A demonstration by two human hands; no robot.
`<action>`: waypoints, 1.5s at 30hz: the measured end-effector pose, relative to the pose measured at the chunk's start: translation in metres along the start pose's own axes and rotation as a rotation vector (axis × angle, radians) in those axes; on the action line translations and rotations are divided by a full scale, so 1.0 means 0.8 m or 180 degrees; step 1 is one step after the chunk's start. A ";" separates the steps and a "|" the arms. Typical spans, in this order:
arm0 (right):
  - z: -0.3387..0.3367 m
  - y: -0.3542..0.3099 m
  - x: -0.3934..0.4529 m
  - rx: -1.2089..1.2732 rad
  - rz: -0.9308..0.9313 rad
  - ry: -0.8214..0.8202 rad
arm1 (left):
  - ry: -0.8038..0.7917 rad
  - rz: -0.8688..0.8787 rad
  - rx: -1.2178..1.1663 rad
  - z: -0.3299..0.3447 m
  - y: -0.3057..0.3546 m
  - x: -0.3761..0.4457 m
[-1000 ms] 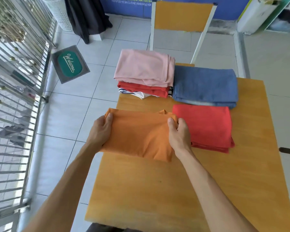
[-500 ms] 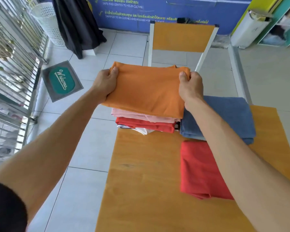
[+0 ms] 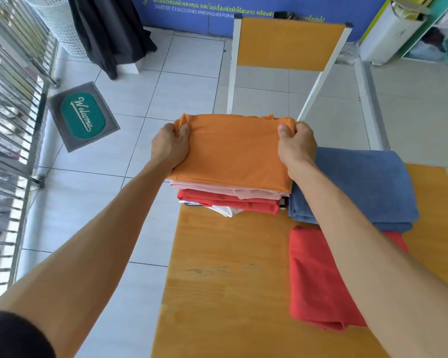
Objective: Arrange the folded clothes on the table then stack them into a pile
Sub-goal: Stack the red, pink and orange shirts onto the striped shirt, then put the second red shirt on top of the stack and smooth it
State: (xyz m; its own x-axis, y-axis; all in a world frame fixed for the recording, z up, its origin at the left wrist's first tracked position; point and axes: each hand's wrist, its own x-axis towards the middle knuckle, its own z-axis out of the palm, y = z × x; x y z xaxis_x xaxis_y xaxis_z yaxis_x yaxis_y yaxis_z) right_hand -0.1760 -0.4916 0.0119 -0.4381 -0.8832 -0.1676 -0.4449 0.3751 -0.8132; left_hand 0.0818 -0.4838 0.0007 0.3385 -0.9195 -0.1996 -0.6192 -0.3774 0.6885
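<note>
Pinching the orange shirt, both hands seemingly rest it on the pile.

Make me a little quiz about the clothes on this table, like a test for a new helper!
1. True or false: both hands hold the orange cloth.
2. Which folded piece lies directly under the orange one? A) blue B) pink C) white
3. Fill in: the single folded cloth nearest the person, on the table, is ____.

Key
1. True. The left hand and right hand each have a grip on one far corner.
2. B. The pink cloth sits under it, above a red cloth and a white piece; the blue cloth lies beside the pile.
3. Red: the red folded cloth.
</note>
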 end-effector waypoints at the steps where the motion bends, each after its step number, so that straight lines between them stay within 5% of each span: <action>1: 0.001 0.002 -0.001 -0.0016 -0.0028 0.0053 | 0.0032 0.0052 0.0067 -0.001 0.000 -0.001; 7: 0.004 0.019 0.002 -0.0454 0.0236 0.0082 | -0.0069 0.0493 0.0793 0.004 -0.015 -0.020; 13: -0.005 0.012 0.015 -0.0487 0.0466 -0.0283 | -0.0209 0.0328 0.0953 0.001 -0.016 -0.027; 19: -0.026 0.007 0.000 -0.0364 0.0213 -0.0141 | 0.0373 0.0103 0.0463 -0.010 0.016 -0.041; 26: -0.050 0.038 -0.053 -0.0190 0.0142 -0.0128 | 0.0839 0.0945 0.0273 0.006 0.061 -0.141; 32: -0.085 0.081 -0.111 -0.0113 0.0158 -0.0037 | -0.0085 0.1307 -0.0304 0.071 0.066 -0.254; 38: -0.149 0.134 -0.146 -0.0075 0.0366 0.0084 | -0.1108 0.0887 -0.0079 0.131 0.050 -0.317; 45: -0.229 0.202 -0.151 -0.0440 0.0332 0.0390 | -0.1401 0.0157 -0.0035 0.179 0.057 -0.351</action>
State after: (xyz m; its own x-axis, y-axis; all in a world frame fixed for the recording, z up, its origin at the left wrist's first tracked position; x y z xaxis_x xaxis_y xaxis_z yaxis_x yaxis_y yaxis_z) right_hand -0.3382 -0.2728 0.0027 -0.5754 -0.7998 -0.1712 -0.4913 0.5053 -0.7095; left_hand -0.1428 -0.2580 -0.0119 -0.0266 -0.8964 -0.4425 -0.6187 -0.3329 0.7116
